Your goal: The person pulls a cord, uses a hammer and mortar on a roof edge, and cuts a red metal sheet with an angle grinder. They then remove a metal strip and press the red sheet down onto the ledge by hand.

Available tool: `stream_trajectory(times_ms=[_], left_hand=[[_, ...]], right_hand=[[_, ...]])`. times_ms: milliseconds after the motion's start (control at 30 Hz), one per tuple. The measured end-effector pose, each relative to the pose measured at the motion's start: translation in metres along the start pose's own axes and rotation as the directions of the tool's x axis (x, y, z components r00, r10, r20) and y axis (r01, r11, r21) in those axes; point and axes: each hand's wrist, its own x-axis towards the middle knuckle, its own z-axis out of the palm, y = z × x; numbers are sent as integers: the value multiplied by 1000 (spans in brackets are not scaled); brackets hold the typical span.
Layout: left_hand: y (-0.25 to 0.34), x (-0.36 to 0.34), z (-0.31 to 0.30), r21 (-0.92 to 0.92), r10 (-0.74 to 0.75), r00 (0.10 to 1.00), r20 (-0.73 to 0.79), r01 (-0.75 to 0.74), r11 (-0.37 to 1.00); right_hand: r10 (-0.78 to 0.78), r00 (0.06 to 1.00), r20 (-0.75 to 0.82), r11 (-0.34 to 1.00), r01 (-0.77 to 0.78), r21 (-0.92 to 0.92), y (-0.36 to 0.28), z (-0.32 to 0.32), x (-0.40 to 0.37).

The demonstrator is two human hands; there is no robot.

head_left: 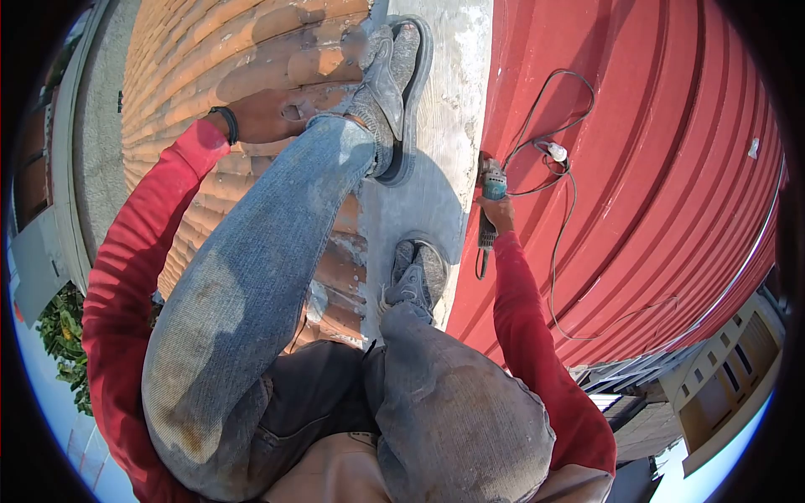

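The place is an outdoor rooftop. Orange tiles (189, 63) fill the upper left, ridged red roofing (671, 176) the right.

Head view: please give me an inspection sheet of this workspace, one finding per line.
Surface: pale strip between orange tiles and red ribbed roofing.
Job's things: grinder, beside the strip's edge on the red side.
Clutter: small white scrap on the red roofing.
Left grip: left hand over the tiles beside the left shoe; what it touches is unclear.
Right grip: right hand closed around the grinder.
Cables: dark cable looping across the red roofing, with a white connector.
Surroundings: foliage and a building beyond the roof.
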Motion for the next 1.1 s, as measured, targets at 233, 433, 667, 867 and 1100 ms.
stream_trajectory(times_ms=[233,433,667,867,1100], left_hand=[[4,0,-3,6,24,1000,19,-24,1000],[4,-2,-2,14,17,1000,-1,-17,1000],[-4,-17,-14,-34,-50,999,7,50,998],[-42,-41,-53,135,-208,976,60,199,971],[-63,2,3,370,-243,970,2,225,902]], right_hand=[[46,998,45,999,-48,27,13,9,7],[71,993,95,997,-72,6,14,5,0],[75,993,88,997,-73,-27,42,-11,-22],[-63,978,200,674,-106,731,49,-100,-56],[-238,960,-148,955,259,146,-4,-241,-18]])
